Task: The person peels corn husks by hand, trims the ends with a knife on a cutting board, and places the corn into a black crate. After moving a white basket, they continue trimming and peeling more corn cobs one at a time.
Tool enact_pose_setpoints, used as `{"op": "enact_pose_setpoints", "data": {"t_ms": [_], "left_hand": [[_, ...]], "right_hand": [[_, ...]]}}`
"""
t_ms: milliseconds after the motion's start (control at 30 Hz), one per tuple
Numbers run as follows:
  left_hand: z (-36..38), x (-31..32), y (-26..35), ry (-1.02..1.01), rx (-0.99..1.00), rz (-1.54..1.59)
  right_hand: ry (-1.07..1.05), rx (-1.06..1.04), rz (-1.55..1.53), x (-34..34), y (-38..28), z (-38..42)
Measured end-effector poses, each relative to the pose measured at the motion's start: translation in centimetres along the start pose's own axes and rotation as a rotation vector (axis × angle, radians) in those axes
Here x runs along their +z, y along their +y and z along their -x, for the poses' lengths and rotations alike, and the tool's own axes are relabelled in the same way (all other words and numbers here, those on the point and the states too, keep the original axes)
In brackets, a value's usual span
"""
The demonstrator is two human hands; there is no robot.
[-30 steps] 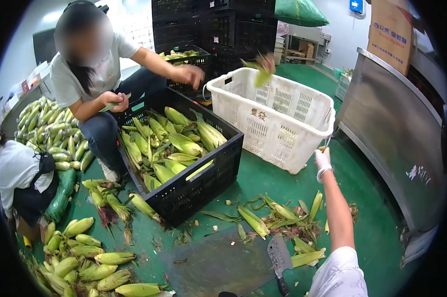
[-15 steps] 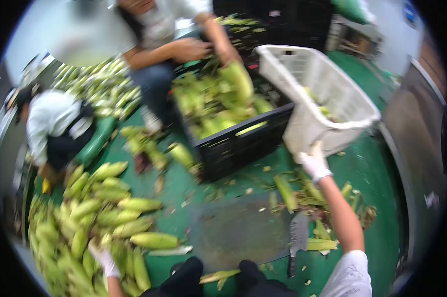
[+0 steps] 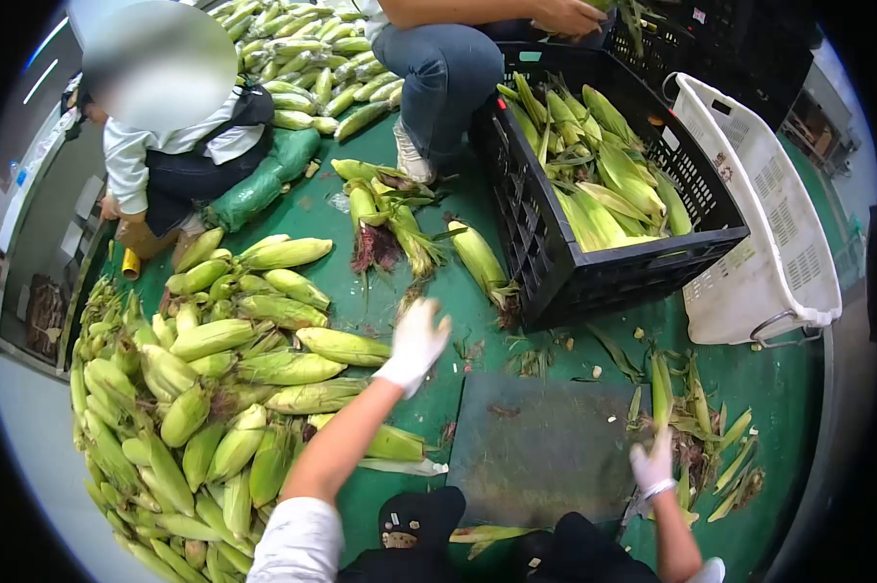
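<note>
My left hand (image 3: 418, 342), in a white glove, is stretched forward over the green floor with its fingers apart and nothing in it. It is just beyond the right edge of a large heap of unhusked corn cobs (image 3: 210, 337). My right hand (image 3: 654, 464), also gloved, is low beside the right edge of a dark cutting board (image 3: 545, 452), thumb and fingers apart. Its fingertips are at the lower end of a green husk piece (image 3: 661, 389). A knife (image 3: 632, 509) lies by the board, partly hidden under my right hand.
A black crate (image 3: 642, 255) of corn stands ahead, with a white crate (image 3: 798, 311) to its right. One person (image 3: 438, 87) sits behind the black crate; another person (image 3: 191, 165) crouches at the left. Loose cobs (image 3: 479, 260) and husk scraps (image 3: 735, 466) lie on the floor.
My right hand has come back from the white crate to beside the board. My left hand has left the corn heap and reached forward. The view has shifted.
</note>
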State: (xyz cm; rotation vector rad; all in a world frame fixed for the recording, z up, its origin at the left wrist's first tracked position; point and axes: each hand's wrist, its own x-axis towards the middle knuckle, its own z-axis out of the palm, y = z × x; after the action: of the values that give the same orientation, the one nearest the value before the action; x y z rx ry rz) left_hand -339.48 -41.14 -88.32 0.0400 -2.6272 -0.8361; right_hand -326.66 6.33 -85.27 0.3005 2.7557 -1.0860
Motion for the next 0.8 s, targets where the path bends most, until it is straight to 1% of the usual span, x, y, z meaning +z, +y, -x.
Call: {"op": "enact_pose_setpoints", "data": {"t_ms": [33,67,100,133,200,267,300,367,400,467,500,533,567,600,667,700,733,767,800], "left_hand": [[-2.5,3.2,0.3,-0.050,-0.139,0.016],[-4.6,6.4,0.4,-0.075,-0.334,0.027],[-6.7,9.5,0.6,-0.093,-0.531,0.010],[-8.8,11.3,1.1,-0.144,-0.728,0.081],[-10.6,12.8,2.2,-0.195,-0.873,0.194],[-10.5,13.7,3.1,-0.051,-0.912,0.221],[-10.6,14.2,2.3,-0.107,-0.910,0.447],[-9.8,13.8,1.1,-0.282,-0.951,0.769],[-8.9,11.0,2.0,-0.380,-0.978,0.937],[-5.8,7.4,0.5,-0.687,-1.133,1.411],[-3.7,4.8,3.2,-0.549,-1.183,1.451],[-1.1,2.5,5.7,-0.401,-1.235,1.492],[1.7,1.7,5.4,-0.448,-1.157,1.531],[4.5,1.1,5.1,-0.496,-1.080,1.569],[9.5,-1.0,5.3,-0.536,-0.901,1.449],[11.2,-2.4,6.2,-0.538,-0.944,1.254],[12.8,-3.0,6.8,-0.545,-0.955,1.244],[14.4,-3.4,7.4,-0.623,-0.814,0.997],[16.0,-3.7,8.2,-0.699,-0.665,0.751]], "right_hand": [[0.067,0.035,0.025,1.2,1.0,2.0],[0.144,0.077,0.057,2.2,2.6,4.2],[0.282,0.051,0.219,2.7,4.8,6.7],[0.418,0.021,0.382,3.4,7.3,9.0],[0.559,0.129,0.611,5.4,13.5,14.1],[0.202,0.582,0.238,5.7,14.3,17.2],[0.204,0.592,0.245,5.6,14.4,17.7],[0.037,0.667,0.409,6.0,14.1,17.8],[0.033,0.666,0.395,5.9,13.8,17.6],[0.111,0.696,0.340,5.6,14.1,17.1],[0.358,0.586,0.267,6.8,14.7,17.2],[0.448,0.608,0.205,7.6,16.9,17.3],[0.437,0.595,0.242,7.4,16.2,17.3],[0.426,0.582,0.281,6.5,13.8,16.7],[0.485,0.505,0.008,5.9,12.6,16.5],[0.527,0.375,-0.116,5.9,11.2,16.6],[0.650,0.225,-0.248,6.6,9.5,16.2],[0.555,0.219,-0.198,6.5,10.0,16.3],[0.422,0.159,-0.082,5.4,7.9,15.9]]}}
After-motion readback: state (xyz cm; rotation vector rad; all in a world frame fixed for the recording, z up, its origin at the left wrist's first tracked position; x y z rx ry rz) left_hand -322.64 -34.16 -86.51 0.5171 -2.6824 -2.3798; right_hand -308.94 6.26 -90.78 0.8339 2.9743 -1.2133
